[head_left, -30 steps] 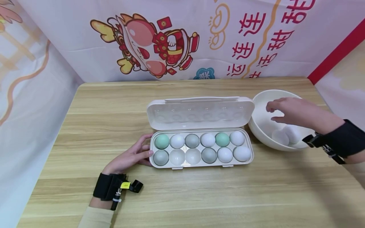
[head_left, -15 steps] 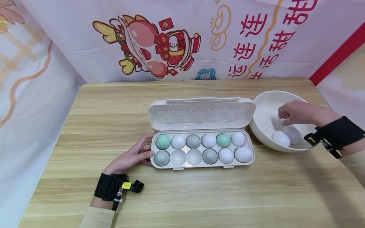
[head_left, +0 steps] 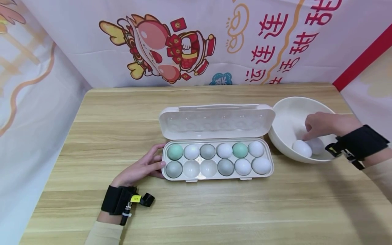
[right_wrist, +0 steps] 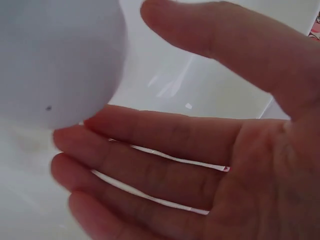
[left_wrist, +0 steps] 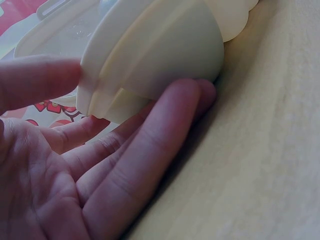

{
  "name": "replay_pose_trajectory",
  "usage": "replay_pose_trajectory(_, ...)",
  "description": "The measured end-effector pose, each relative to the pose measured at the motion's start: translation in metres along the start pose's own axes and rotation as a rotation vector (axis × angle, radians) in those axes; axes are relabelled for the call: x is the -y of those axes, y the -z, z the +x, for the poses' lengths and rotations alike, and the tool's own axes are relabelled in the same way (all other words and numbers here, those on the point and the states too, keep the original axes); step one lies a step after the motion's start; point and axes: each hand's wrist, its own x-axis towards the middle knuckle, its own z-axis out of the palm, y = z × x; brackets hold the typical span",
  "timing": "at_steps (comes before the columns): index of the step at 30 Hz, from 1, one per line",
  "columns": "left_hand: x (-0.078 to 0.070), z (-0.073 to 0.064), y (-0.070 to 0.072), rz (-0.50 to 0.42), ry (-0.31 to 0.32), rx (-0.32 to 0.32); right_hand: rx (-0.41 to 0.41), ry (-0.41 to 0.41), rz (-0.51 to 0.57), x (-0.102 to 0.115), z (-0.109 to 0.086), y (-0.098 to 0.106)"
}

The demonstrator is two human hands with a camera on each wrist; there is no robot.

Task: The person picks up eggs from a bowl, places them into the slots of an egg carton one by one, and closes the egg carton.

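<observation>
Right hand [head_left: 321, 124] first, from the head camera: down inside the white bowl [head_left: 283, 129] at the right of the bench [head_left: 214, 211], over a white egg [head_left: 302, 148] and a shadowed second egg [head_left: 316, 147], side by side at the bottom. Across now to the left hand [head_left: 142, 168], at the left end of the egg box [head_left: 217, 178], thumb on the rim. Lid [head_left: 216, 126] up and tilted back, bowl just beside. Ten eggs in the box: far row green, white, grey, white, green, white; near row one grey at the left end, then grey, white, white towards the right.

On to the left wrist: thumb at the rim, fingers [left_wrist: 155, 135] long and apart, up against the pale outer wall.

Over to the right wrist: big white egg at upper left, dark speck [right_wrist: 48, 108] on the shell. Fingers almost straight, close together, tips right up by the egg; thumb apart, with a gap to the shell. Fingertips touching or just short? Cannot tell.
</observation>
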Motion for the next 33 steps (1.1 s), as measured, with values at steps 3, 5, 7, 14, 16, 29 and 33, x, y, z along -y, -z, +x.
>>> replay_pose_trajectory(3,-0.0003,-0.0001,0.0002,-0.001,0.003,-0.002,0.012,-0.016,-0.008,0.0014,-0.0027,-0.0006)
replay_pose_trajectory(5,-0.0005,-0.0002,0.0002,-0.001,0.004,-0.004,0.031,-0.030,-0.004,0.0027,-0.0040,-0.0007)
replay_pose_trajectory(7,-0.0008,-0.0005,0.0003,-0.004,0.008,-0.008,0.064,-0.045,0.007,0.0033,-0.0046,-0.0009)
replay_pose_trajectory(14,-0.0010,-0.0003,0.0001,-0.011,0.008,-0.006,0.170,-0.035,0.034,0.0005,-0.0034,-0.0064)
replay_pose_trajectory(16,-0.0011,-0.0002,0.0000,-0.011,0.008,-0.007,0.180,-0.043,0.066,-0.0003,-0.0031,-0.0076)
replay_pose_trajectory(29,-0.0015,0.0002,0.0001,-0.015,0.015,-0.009,0.106,-0.026,0.008,0.0024,-0.0029,-0.0033)
replay_pose_trajectory(33,-0.0011,0.0001,0.0003,-0.016,0.014,-0.010,0.051,-0.036,-0.015,0.0049,-0.0039,-0.0010)
